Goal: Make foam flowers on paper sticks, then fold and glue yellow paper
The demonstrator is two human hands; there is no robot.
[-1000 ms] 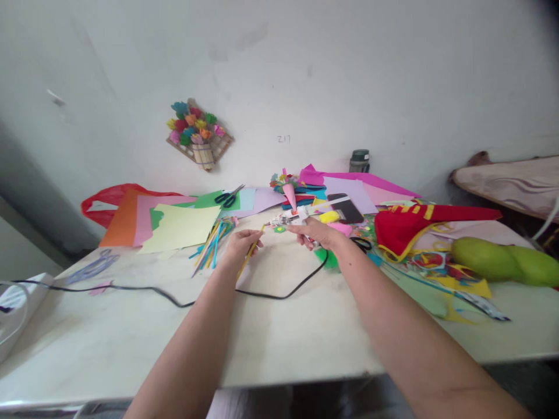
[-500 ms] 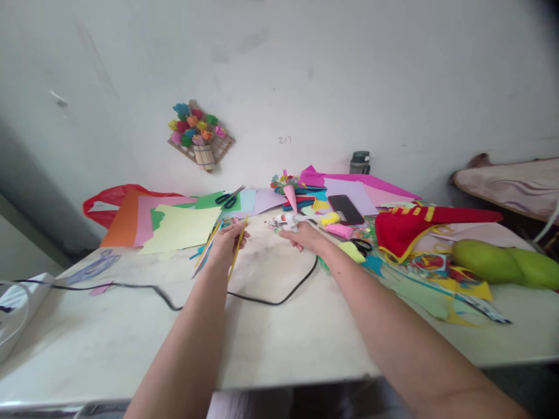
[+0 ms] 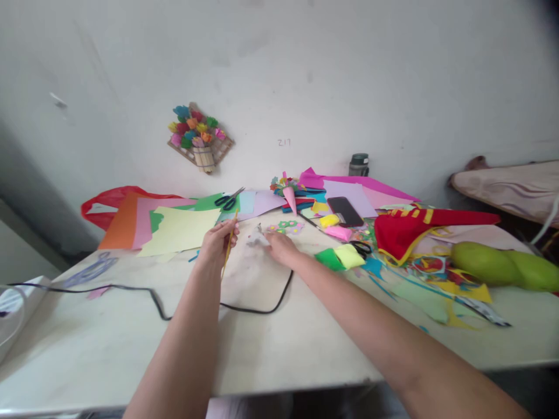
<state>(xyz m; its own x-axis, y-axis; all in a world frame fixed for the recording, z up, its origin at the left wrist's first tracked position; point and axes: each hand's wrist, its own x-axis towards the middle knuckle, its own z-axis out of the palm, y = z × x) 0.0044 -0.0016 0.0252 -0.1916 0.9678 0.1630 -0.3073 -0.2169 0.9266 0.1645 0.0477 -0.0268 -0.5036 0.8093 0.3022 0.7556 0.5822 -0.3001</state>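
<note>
My left hand is closed on a thin yellow paper stick, held upright over the white table. My right hand grips a white glue gun, blurred by motion, with its nozzle pointing left toward the stick. The gun's black cord loops across the table toward the left. Small paper flowers lie just behind my right hand.
Coloured paper sheets and black scissors lie at the back left. A phone, a red cloth, green and yellow pieces and a green fruit are to the right. A paper flower craft hangs on the wall.
Both hands have moved left and away from me. The glue gun went left with my right hand and its cord loop shifted. The yellow stick now stands more upright.
</note>
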